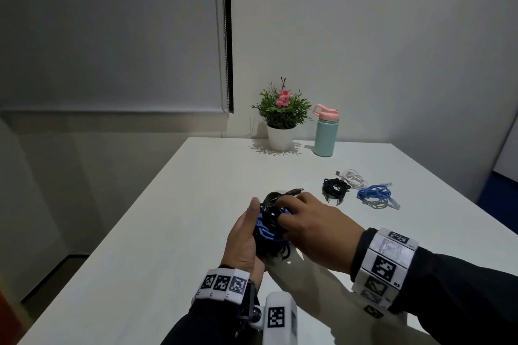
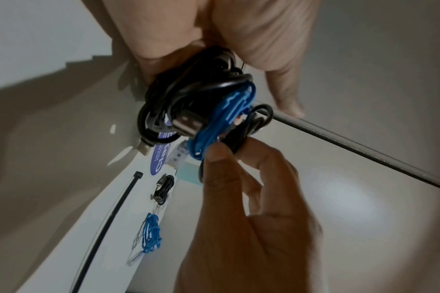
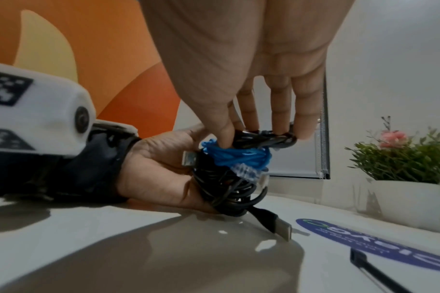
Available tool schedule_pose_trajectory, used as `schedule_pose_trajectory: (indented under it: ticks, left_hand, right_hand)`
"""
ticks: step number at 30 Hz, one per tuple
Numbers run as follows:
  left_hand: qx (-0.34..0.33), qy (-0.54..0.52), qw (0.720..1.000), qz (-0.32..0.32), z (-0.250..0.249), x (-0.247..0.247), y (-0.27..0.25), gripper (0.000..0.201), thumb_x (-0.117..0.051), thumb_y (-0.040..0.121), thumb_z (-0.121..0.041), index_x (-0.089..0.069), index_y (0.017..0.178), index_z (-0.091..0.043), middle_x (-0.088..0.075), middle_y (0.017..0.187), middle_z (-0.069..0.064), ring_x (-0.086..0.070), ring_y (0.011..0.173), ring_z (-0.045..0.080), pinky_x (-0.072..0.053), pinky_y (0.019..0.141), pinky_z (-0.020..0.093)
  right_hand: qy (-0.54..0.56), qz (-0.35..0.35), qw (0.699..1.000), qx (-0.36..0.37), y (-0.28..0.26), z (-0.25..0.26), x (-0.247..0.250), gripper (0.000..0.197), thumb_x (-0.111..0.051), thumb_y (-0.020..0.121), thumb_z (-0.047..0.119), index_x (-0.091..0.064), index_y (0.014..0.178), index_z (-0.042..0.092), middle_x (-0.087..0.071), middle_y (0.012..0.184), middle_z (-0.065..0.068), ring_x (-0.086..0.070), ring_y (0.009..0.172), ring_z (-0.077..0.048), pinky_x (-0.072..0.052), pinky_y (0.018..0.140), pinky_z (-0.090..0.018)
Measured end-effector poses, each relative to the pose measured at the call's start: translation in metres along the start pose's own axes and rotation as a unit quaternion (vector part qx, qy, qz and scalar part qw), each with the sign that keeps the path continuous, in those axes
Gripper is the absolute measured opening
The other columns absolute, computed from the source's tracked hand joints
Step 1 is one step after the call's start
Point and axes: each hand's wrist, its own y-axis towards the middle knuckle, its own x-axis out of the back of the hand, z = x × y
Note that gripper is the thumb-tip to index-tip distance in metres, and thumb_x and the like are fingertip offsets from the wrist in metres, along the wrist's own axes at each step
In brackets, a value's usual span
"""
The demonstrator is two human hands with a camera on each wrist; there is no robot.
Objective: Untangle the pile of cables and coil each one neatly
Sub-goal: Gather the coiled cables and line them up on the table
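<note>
A tangled bundle [image 1: 270, 221] of black cables with a blue cable [image 1: 263, 229] wound through it is held just above the white table [image 1: 168, 232]. My left hand [image 1: 249, 221] cups it from the left, fingers curled round the black loops [image 3: 224, 190]. From above, my right hand [image 1: 291, 210] pinches the top of the bundle, thumb on the blue cable [image 3: 239, 156] and fingers on a black loop [image 3: 264, 138]. One USB plug [image 2: 187, 123] sticks out and another [image 3: 284, 228] hangs to the table. Coiled black [image 1: 333, 189], white [image 1: 354, 178] and blue [image 1: 374, 194] cables lie at the right.
A potted plant [image 1: 281, 120] and a teal bottle [image 1: 325, 131] with a pink lid stand at the table's far edge. A black zip tie [image 2: 113, 218] and a blue sticker [image 3: 376, 243] lie on the table near the bundle. The table's left edge runs close to my left arm.
</note>
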Motion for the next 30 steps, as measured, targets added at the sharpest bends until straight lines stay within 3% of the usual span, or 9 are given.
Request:
schedule_pose_trajectory:
  ticks: [5,9,11,13,15,17,20,24,30]
  left_hand:
    - [-0.015,0.036,0.999,0.026,-0.002,0.0,-0.002,0.049,-0.075,0.079,-0.02,-0.065,0.122,0.001,-0.067,0.117,0.028,-0.066,0.097,0.036,-0.057,0.083,0.042]
    - [-0.022,0.057,0.998,0.006,0.003,0.002,0.002,0.041,-0.076,0.08,-0.01,-0.066,0.117,0.004,-0.065,0.117,0.034,-0.066,0.094,0.039,-0.053,0.088,0.051]
    - [-0.032,0.072,0.997,-0.015,0.005,0.004,0.007,0.034,-0.071,0.081,-0.005,-0.066,0.114,0.003,-0.065,0.114,0.036,-0.066,0.089,0.04,-0.053,0.085,0.056]
    - [-0.03,0.085,0.995,-0.036,0.006,0.005,0.01,0.044,-0.071,0.075,-0.007,-0.065,0.118,-0.001,-0.068,0.11,0.031,-0.067,0.083,0.039,-0.054,0.079,0.063]
    - [-0.011,0.094,0.994,-0.049,0.006,0.007,0.01,0.059,-0.074,0.066,-0.014,-0.063,0.123,-0.009,-0.07,0.112,0.029,-0.069,0.085,0.045,-0.049,0.078,0.074]
    - [0.003,0.098,0.994,-0.05,0.006,0.007,0.009,0.063,-0.075,0.063,-0.016,-0.062,0.124,-0.013,-0.068,0.115,0.031,-0.065,0.096,0.059,-0.04,0.077,0.085]
    - [0.018,0.096,0.994,-0.045,0.006,0.009,0.009,0.063,-0.076,0.062,-0.017,-0.062,0.123,-0.017,-0.067,0.115,0.032,-0.06,0.095,0.067,-0.037,0.077,0.085]
    - [0.012,0.096,0.994,-0.042,0.005,0.01,0.008,0.066,-0.08,0.062,-0.021,-0.06,0.125,-0.013,-0.071,0.101,0.022,-0.069,0.077,0.049,-0.049,0.066,0.067]
    - [0.023,0.101,0.994,-0.029,0.006,0.009,0.007,0.058,-0.085,0.066,-0.024,-0.062,0.117,-0.009,-0.066,0.114,0.034,-0.062,0.092,0.066,-0.048,0.066,0.057]
  right_hand:
    - [-0.029,0.031,0.997,0.062,-0.004,-0.005,0.007,0.034,-0.048,0.096,0.018,-0.051,0.13,0.024,-0.034,0.148,0.004,-0.038,0.124,-0.024,-0.055,0.075,-0.036]
    - [-0.004,0.078,0.993,0.088,-0.012,-0.014,0.01,0.041,-0.046,0.099,0.019,-0.048,0.139,0.029,-0.026,0.156,0.007,-0.032,0.134,-0.023,-0.053,0.088,-0.037]
    - [0.134,0.091,0.984,0.07,-0.008,-0.027,0.015,0.042,-0.047,0.1,0.012,-0.054,0.139,0.027,-0.042,0.151,0.002,-0.042,0.133,-0.019,-0.049,0.099,-0.033]
    - [0.411,0.106,0.904,-0.06,0.005,-0.048,0.028,0.043,-0.047,0.094,-0.003,-0.067,0.125,0.018,-0.068,0.123,-0.005,-0.065,0.108,-0.019,-0.055,0.093,-0.031]
    - [0.534,0.065,0.816,-0.209,0.023,-0.078,0.031,0.034,-0.046,0.092,-0.005,-0.073,0.106,0.012,-0.074,0.097,-0.009,-0.07,0.081,-0.02,-0.06,0.078,-0.033]
    - [0.443,0.008,0.839,-0.315,0.039,-0.115,0.018,0.027,-0.047,0.094,0.001,-0.072,0.097,0.011,-0.073,0.098,-0.013,-0.069,0.079,-0.021,-0.058,0.076,-0.035]
    - [0.133,0.096,0.918,-0.36,0.05,-0.156,-0.022,0.031,-0.047,0.094,0.009,-0.066,0.119,0.012,-0.065,0.127,-0.011,-0.061,0.115,-0.027,-0.046,0.095,-0.03]
    - [0.028,0.204,0.914,-0.349,0.053,-0.168,-0.063,0.03,-0.051,0.092,0.03,-0.066,0.112,0.012,-0.069,0.115,-0.008,-0.061,0.108,-0.027,-0.047,0.093,-0.03]
    - [0.01,0.196,0.91,-0.365,0.055,-0.165,-0.073,0.045,-0.061,0.083,0.057,-0.065,0.103,0.017,-0.062,0.082,0.001,-0.062,0.09,-0.021,-0.042,0.071,-0.027]
